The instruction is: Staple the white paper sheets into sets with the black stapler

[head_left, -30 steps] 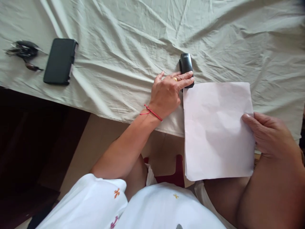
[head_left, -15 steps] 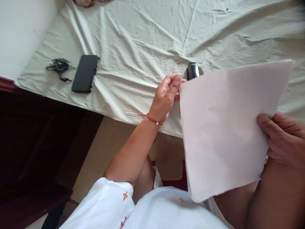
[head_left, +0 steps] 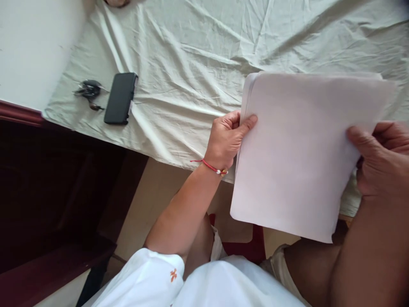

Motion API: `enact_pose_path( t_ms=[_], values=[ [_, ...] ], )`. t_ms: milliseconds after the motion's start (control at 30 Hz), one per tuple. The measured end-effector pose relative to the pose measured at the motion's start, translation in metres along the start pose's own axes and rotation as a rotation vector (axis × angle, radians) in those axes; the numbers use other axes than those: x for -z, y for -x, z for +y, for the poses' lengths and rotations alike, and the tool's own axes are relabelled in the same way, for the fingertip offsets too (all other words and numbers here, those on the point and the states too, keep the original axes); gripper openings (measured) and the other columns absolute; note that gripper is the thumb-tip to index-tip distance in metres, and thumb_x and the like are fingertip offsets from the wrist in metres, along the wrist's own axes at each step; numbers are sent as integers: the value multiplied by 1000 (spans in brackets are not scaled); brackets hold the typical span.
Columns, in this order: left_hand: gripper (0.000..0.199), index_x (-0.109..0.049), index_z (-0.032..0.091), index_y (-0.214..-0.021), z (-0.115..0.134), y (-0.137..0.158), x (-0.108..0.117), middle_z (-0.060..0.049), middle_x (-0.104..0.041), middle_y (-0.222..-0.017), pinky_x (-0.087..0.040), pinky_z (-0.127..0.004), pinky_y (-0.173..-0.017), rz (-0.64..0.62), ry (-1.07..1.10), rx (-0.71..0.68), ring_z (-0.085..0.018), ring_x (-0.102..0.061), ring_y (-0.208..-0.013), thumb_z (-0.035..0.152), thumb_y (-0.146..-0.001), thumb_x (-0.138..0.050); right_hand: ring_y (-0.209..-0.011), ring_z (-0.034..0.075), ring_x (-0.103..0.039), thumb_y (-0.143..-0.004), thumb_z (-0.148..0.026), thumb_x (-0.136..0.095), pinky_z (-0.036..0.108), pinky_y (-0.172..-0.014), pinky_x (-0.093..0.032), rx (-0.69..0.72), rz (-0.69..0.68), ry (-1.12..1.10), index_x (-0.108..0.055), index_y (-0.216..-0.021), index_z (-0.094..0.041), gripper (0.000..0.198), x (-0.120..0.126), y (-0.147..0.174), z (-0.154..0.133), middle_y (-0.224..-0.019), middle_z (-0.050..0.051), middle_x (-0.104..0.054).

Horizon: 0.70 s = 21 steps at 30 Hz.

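Note:
Several white sheets of paper (head_left: 297,157) are held up in a loose stack over the table's front edge. My left hand (head_left: 228,138) grips the stack's left edge, thumb on top and fingers underneath. On the opposite side my right hand (head_left: 380,157) pinches the right edge, its thumb lying on the top sheet. The sheets are slightly fanned at the upper left and along the top. Fingers of both hands are partly hidden behind the paper.
A pale green, wrinkled cloth (head_left: 179,81) covers the table. At its left lie a black phone-like case (head_left: 120,98) and a dark tangled cable (head_left: 89,90). Dark wooden furniture (head_left: 47,179) stands below left, and part of a red stool (head_left: 252,247) shows between the legs.
My left hand has taken hold of the paper's left edge. The stack has swung up and levelled, now covering the black stapler-like object on the table. My right hand has moved up slightly.

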<state>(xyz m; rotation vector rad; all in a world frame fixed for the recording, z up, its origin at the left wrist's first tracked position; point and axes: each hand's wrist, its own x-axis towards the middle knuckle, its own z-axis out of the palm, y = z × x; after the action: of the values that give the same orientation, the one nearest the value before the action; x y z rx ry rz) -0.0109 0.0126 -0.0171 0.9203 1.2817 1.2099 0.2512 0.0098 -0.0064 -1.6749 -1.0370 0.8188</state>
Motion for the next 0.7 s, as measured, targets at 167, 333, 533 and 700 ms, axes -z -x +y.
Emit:
enact_pose_path(
  t_ms=[167,333,533,700],
  values=[
    [29,-71,22,-83,-2,-1,-1,0,-78,-86,-62,-34,-84,20,214,-38,-24,-76,-102,47,-79,-86,-53,6,-50,-70,-18,-81,18,-43,-39,64,61,-57,-79,-80,-19,11,-11,-7,-2,-69,-1,-67],
    [26,-72,20,-78,-5,-5,0,-2,-78,-84,-61,-34,-90,-15,266,-34,-25,-75,-109,43,-81,-85,-52,6,-49,-71,-18,-79,16,-40,-35,-24,-14,16,-80,-80,-19,9,-4,-8,-6,-65,-1,-64],
    [24,-75,21,-82,-8,-3,-2,0,-79,-84,-62,-36,-88,23,275,-46,-24,-76,-102,38,-75,-91,-49,4,-45,-71,-16,-80,15,-38,-31,70,59,-13,-80,-80,-17,9,2,-15,5,-65,0,-64],
    [21,-72,20,-79,-6,-7,-5,-1,-78,-86,-59,-34,-96,64,305,-43,-24,-74,-113,37,-85,-83,-54,5,-52,-70,-8,-80,18,-45,-38,152,124,-86,-79,-81,-16,13,3,-26,12,-69,1,-67]
  ],
)
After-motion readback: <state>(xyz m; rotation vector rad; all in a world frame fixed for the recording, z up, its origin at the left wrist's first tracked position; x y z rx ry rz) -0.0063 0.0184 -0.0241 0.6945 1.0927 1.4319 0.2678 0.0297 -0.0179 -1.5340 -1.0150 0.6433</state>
